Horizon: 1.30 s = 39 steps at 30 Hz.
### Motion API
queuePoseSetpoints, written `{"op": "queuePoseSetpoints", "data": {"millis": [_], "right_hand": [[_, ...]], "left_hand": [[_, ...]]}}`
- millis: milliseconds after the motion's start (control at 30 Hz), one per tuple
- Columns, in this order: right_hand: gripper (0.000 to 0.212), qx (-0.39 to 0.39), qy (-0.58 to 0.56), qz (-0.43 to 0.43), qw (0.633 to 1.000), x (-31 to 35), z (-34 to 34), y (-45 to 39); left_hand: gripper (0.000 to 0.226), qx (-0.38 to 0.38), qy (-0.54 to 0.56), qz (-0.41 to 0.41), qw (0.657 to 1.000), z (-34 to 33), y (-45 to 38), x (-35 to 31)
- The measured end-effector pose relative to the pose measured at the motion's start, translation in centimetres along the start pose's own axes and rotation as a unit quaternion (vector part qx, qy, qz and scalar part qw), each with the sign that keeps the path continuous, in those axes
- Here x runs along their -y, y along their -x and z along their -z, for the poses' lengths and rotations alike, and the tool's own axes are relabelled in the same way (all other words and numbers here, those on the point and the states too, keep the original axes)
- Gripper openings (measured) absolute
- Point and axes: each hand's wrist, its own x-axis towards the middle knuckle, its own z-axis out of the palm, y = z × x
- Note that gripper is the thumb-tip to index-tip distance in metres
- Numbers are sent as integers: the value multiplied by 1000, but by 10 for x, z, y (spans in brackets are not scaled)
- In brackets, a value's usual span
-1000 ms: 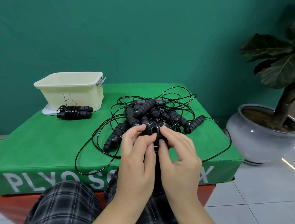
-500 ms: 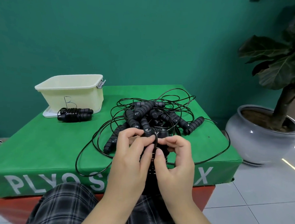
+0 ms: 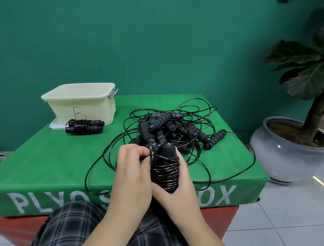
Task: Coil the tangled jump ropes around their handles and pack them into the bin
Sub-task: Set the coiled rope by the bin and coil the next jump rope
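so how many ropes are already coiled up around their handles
2. One coiled rope lies on the green box in front of the bin; the other bundle is held between the left hand and right hand. The bin's inside is hidden.

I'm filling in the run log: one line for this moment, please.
left hand: pinches cord end | right hand: grips coiled rope | bin: open | tangled pile: remains

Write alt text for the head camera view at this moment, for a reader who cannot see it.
Two hands hold a pair of black handles upright with rope coiled around them: the right hand grips the bundle, the left hand pinches the rope near the top. Behind, a tangled pile of ropes lies on a green box; one coiled rope lies before a cream bin.
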Motion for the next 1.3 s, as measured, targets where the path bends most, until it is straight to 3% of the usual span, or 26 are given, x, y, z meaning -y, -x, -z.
{"op": "queuePoseSetpoints", "data": {"millis": [167,300,400,600,733,800,867,967,1033,1167,1300], "right_hand": [[92,4,21,4,1000,5,-1,5],[77,-43,36,18,998,7,-8,5],[77,-70,56,12,996,8,-9,4],[77,-82,190,4,978,18,-9,-6],[81,-41,262,-18,964,20,-11,-15],[82,-31,284,-33,958,22,-13,-19],[82,-26,296,-38,954,24,-17,-20],[86,-21,305,-51,951,25,-20,-18],[89,-23,312,-63,948,25,-21,-19],[80,-20,309,-92,946,29,-22,-25],[55,-9,304,-109,946,35,-23,-32]], "left_hand": [[20,-18,2,25,1000,2,5,-5],[12,-30,-94,-93,991,7,-1,-1],[17,-16,-82,-101,991,10,-8,2],[11,-46,-39,-113,992,12,-4,-2],[22,-43,-65,-114,990,9,-2,1],[25,-41,-64,-76,994,10,-4,5],[28,-37,23,24,999,11,-7,9],[20,-10,232,178,956,15,-11,4],[18,13,271,203,941,15,-9,2],[24,54,227,137,963,15,-2,2],[35,79,136,52,986,17,0,-5]]}}
